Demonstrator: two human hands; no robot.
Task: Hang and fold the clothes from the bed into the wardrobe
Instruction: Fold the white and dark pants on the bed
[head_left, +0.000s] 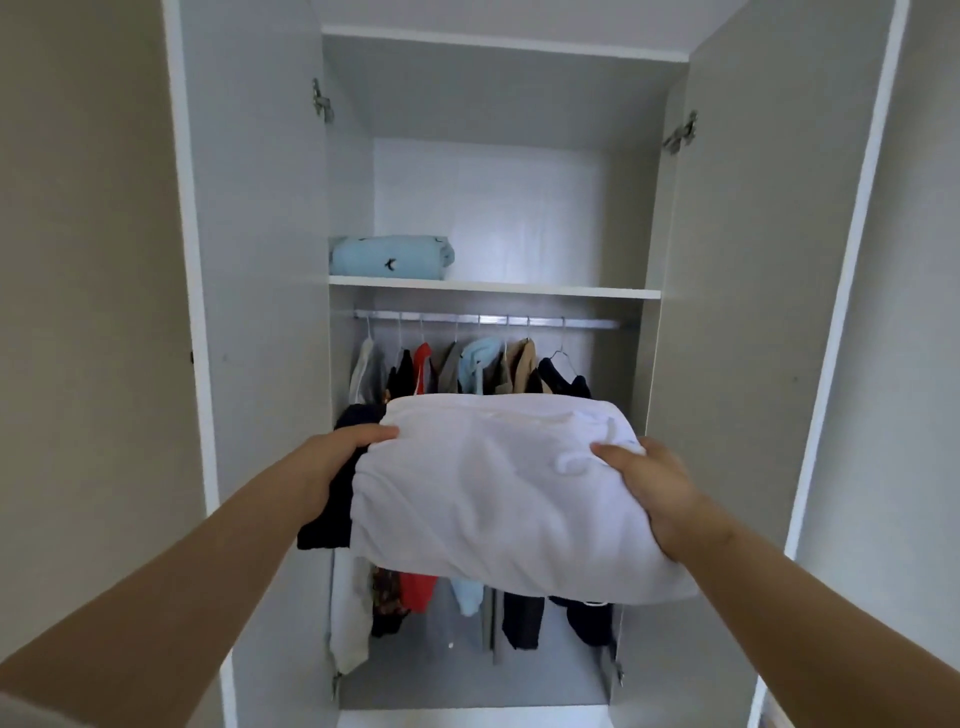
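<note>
Left hand (358, 447): grips the left edge of the bundle, thumb on top, fingers hidden below.
Right hand (649, 488): grips the right edge, thumb on top, fingers hidden underneath.
White garment (498, 493): held between both hands; folded into a thick soft pad, plain white, lightly wrinkled, near edge sagging.
Dark garment (335, 504): under the white one, black, showing only beside the left hand.
Hanging clothes (470, 364): just behind the hands; white, black, red, light blue, beige.
Rail (488, 319): above the hands, metal.
Shelf (545, 290): higher, white.
Blue folded cloth (389, 256): on the shelf, up and left of the left hand.
</note>
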